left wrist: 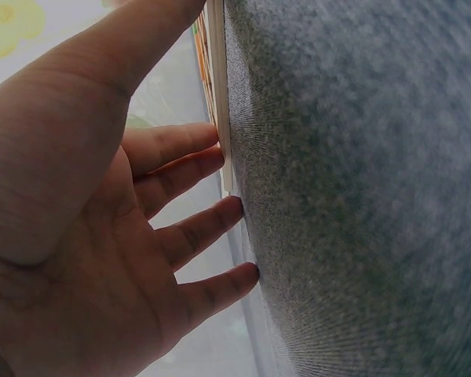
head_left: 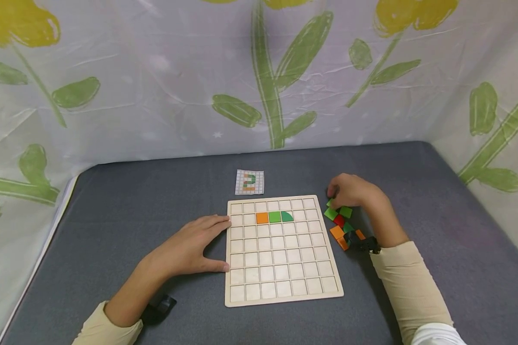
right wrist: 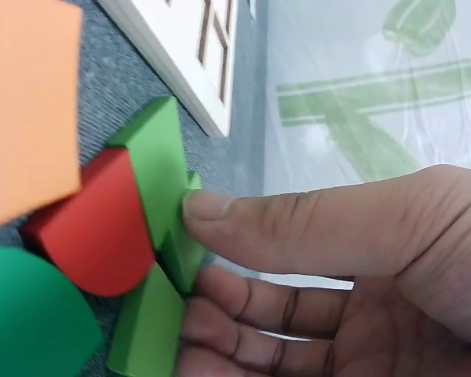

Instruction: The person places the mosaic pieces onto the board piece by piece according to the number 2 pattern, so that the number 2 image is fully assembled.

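Note:
A pale wooden grid board (head_left: 280,305) lies on the table. In its second row sit an orange square tile (head_left: 262,218), a green square tile (head_left: 275,217) and a dark green quarter-round tile (head_left: 287,216). My left hand (head_left: 194,247) rests at the board's left edge, fingers spread, thumb and fingertips touching the rim; the left wrist view shows the palm (left wrist: 86,251). Right of the board, my right hand (head_left: 351,190) is over a small pile of tiles. Its thumb (right wrist: 298,228) and curled fingers pinch a green tile (right wrist: 184,255), partly hidden behind another green tile (right wrist: 155,165).
In the pile, a red rounded tile (right wrist: 102,224), orange tiles (head_left: 337,232) and a dark green tile (right wrist: 31,314) lie close together. A small pattern card (head_left: 249,182) lies behind the board. A curtain with painted flowers (head_left: 168,96) hangs along the table's back edge.

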A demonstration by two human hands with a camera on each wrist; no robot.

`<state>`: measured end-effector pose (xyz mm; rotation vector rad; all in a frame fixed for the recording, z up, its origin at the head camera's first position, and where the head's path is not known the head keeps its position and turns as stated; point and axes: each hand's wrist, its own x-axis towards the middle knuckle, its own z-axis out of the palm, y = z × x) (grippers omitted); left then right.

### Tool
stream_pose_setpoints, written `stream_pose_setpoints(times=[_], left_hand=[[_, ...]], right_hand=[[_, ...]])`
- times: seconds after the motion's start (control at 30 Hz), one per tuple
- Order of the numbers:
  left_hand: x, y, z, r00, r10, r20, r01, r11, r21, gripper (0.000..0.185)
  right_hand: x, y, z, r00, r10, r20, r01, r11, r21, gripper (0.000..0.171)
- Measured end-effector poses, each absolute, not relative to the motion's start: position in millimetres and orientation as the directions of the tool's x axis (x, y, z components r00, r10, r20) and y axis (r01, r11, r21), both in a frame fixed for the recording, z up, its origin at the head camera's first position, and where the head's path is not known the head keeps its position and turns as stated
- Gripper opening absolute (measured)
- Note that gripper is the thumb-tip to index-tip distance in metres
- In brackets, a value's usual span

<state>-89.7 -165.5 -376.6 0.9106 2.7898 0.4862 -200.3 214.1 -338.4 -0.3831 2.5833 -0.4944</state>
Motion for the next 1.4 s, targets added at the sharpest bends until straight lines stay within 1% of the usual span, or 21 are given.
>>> stream_pose_setpoints(times=[0.1,0.2,0.37,0.6,1.07,1.13,1.27,1.4], left_hand=[[-89.5,-165.5,-376.6,-0.799,0.598,-0.056,0.544,0.760,0.357,0.094],[-89.5,-165.3,-376.2,-0.801,0.597,-0.054,0.542,0.760,0.360,0.094],[-89.3,-165.1,-376.0,-0.808,0.586,-0.062,0.528,0.767,0.365,0.096],[-89.8,-165.3,-376.0,-0.803,0.593,-0.051,0.541,0.762,0.356,0.094],[-89.7,-165.5,-375.8,-0.804,0.592,-0.052,0.538,0.762,0.360,0.094],[-89.4,-165.3,-375.4,-0.802,0.595,-0.049,0.541,0.760,0.360,0.093],[-88.8,-164.8,-374.4,-0.798,0.601,-0.048,0.546,0.753,0.366,0.092],[-88.4,-164.5,-374.1,-0.799,0.599,-0.058,0.541,0.758,0.364,0.092]], right_hand=[[-199.4,215.5,-335.9,-0.842,-0.344,-0.415,-0.176,0.903,-0.391,0.028],[-199.0,216.8,-335.4,-0.840,-0.345,-0.418,-0.185,0.907,-0.378,0.025],[-199.6,215.7,-336.5,-0.832,-0.361,-0.422,-0.194,0.901,-0.388,0.022],[-200.9,215.5,-338.5,-0.828,-0.349,-0.438,-0.168,0.900,-0.401,0.022],[-201.7,215.8,-338.9,-0.817,-0.389,-0.425,-0.188,0.877,-0.442,0.021],[-202.0,217.0,-339.6,-0.814,-0.411,-0.411,-0.202,0.863,-0.462,0.018],[-202.1,220.5,-340.3,-0.799,-0.471,-0.375,-0.220,0.808,-0.546,0.010],[-201.6,223.2,-339.6,-0.782,-0.507,-0.362,-0.202,0.755,-0.623,0.006]])
